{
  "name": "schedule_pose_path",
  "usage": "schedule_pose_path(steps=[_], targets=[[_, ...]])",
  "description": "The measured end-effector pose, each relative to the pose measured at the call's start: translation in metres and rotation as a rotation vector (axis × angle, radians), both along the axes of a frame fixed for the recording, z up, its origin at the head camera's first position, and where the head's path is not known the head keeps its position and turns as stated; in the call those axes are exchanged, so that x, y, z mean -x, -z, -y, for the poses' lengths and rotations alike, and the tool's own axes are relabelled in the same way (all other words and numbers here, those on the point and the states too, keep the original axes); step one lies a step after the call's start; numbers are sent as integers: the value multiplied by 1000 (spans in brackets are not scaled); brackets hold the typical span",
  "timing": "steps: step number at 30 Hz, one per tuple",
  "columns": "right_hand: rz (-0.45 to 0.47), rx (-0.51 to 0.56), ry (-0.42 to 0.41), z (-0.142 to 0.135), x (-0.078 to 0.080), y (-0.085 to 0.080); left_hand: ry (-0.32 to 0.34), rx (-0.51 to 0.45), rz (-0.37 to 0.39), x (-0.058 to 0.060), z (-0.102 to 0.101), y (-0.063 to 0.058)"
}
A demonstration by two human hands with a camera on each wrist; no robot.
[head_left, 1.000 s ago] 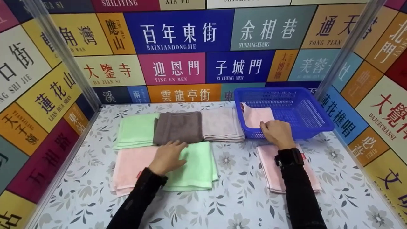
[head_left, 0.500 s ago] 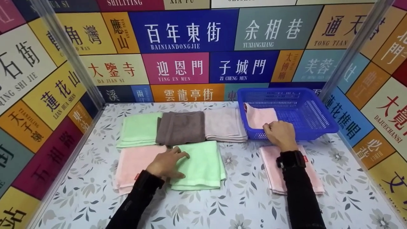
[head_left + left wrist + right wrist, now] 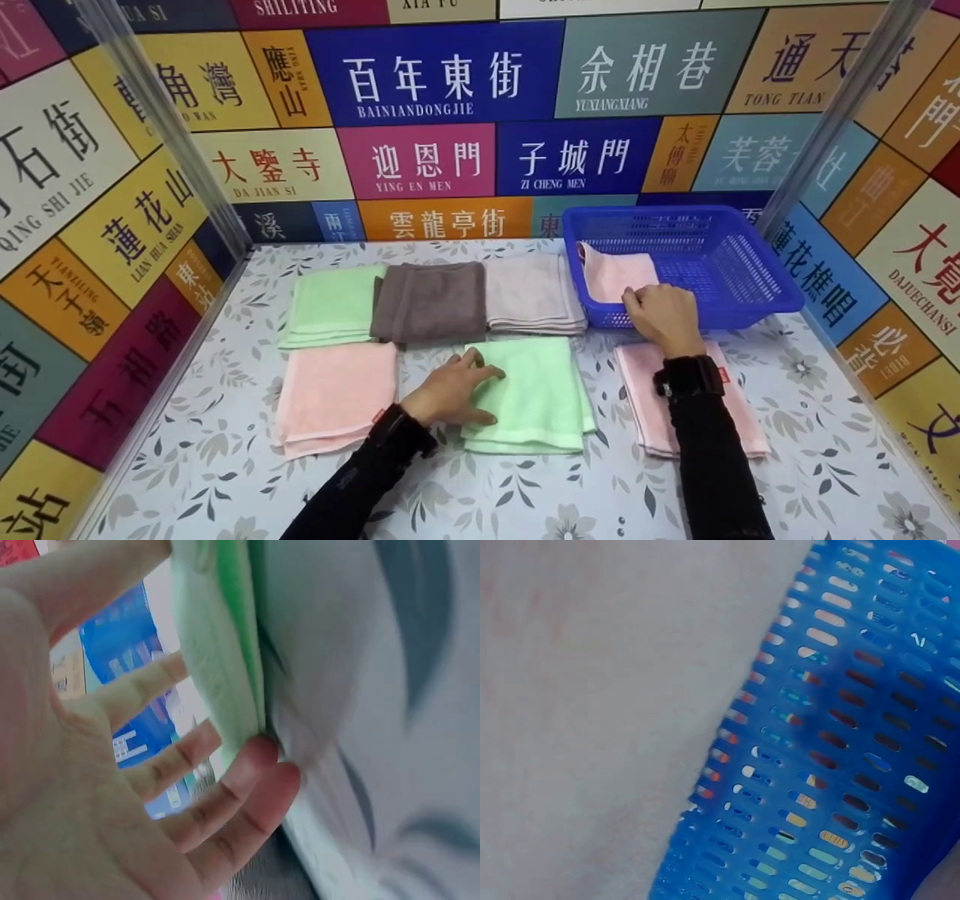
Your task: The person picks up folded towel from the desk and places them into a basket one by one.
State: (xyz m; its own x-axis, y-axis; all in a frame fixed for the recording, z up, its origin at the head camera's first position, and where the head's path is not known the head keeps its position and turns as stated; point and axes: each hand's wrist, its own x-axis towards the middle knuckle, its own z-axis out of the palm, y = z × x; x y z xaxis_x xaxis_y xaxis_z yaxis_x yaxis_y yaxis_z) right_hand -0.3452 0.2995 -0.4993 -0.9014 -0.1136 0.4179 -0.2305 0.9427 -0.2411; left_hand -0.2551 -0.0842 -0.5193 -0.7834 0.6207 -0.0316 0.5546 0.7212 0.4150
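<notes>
With fingers spread, my left hand touches the left edge of a folded light green towel in the front row. In the left wrist view, fingertips meet the towel's layered edge, and the fingers are only slightly bent. My right hand grips the front rim of a blue plastic basket, its fingers curled at the rim. A folded pink towel lies inside the basket at the left. Close up, the right wrist view holds the basket's slotted wall and blurred skin; the fingertips are hidden there.
Behind lie folded towels in green, brown-grey and pale grey-pink. One pink towel lies front left, and another lies under the right forearm. Sign-printed walls enclose the leaf-patterned tabletop.
The front green towel has slid right along with my left hand, leaving a gap beside the front-left pink towel. My right hand has stayed at the basket rim.
</notes>
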Motion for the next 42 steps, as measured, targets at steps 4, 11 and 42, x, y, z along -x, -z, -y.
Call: schedule_pose_path(steps=[4,11,42], targets=[[-27,38,-17,7,-5,-9,-58,-120,27,-2,-1,4],[-305,116,-86,42,-34,-28,-261,-209,98,-9,-3,3],[776,27,-579,109,-77,10,-97,-418,237,-13,-24,17]])
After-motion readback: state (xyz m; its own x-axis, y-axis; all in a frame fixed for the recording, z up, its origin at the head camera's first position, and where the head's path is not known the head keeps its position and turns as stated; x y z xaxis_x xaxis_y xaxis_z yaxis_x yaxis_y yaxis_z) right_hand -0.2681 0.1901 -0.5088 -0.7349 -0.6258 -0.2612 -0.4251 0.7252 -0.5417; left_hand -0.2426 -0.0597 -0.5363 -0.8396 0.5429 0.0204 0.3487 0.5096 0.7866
